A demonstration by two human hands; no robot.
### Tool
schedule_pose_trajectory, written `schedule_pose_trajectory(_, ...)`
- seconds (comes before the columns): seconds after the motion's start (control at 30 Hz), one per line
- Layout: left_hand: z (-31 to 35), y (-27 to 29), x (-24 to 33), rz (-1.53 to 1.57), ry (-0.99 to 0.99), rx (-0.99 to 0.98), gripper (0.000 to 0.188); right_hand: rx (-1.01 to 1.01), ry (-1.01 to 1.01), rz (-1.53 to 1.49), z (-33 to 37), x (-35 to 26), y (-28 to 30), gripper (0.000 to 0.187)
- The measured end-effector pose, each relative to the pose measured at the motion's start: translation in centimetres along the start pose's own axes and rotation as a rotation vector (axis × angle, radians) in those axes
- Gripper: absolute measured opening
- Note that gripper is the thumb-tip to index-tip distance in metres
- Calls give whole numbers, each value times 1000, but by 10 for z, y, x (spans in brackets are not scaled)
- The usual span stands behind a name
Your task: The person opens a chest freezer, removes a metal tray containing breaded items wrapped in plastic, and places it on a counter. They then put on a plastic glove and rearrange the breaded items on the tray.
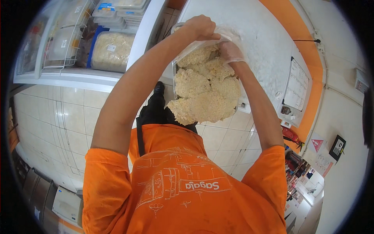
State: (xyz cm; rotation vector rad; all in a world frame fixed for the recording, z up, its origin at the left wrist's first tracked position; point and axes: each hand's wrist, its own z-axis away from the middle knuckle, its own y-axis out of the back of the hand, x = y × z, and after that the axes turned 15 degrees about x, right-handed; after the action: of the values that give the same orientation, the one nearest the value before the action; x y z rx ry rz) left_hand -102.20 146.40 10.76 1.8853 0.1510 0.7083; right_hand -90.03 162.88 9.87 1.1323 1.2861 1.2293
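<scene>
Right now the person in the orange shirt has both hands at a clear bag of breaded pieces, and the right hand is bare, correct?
Not quite: the head view shows the right hand in a thin clear glove. The left hand is the bare one. Both are at the clear bag of breaded pieces.

Breaded cutlets [204,91] in a container [177,64] between both hands, chest freezer [78,74] to its left.

Bright even indoor light, soft shadows, fisheye bending, dark vignetted corners
</scene>
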Motion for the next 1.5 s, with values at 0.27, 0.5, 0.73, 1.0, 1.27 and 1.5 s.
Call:
schedule_pose_trajectory(0.27,0,1,6,-7,77,-39,59,-22,45,57,-2,7,-1,15)
schedule_pose_trajectory(0.5,-2,-5,3,-10,84,-61,60,-2,-131,203,-3,-10,-11,19)
schedule_pose_trajectory(0.73,-1,-3,3,14,26,25,50,-63,-100,153,3,1,-13,19)
schedule_pose_trajectory(1.0,0,-8,-7,9,11,55,50,78,-123,17,29,-32,34,22)
schedule_pose_trajectory(1.27,4,-5,-6,37,25,74,48,9,-87,106,75,-33,73,34)
schedule_pose_trajectory(1.5,2,-13,-8,43,-19,107,46,-88,159,-6,123,-20,60,49)
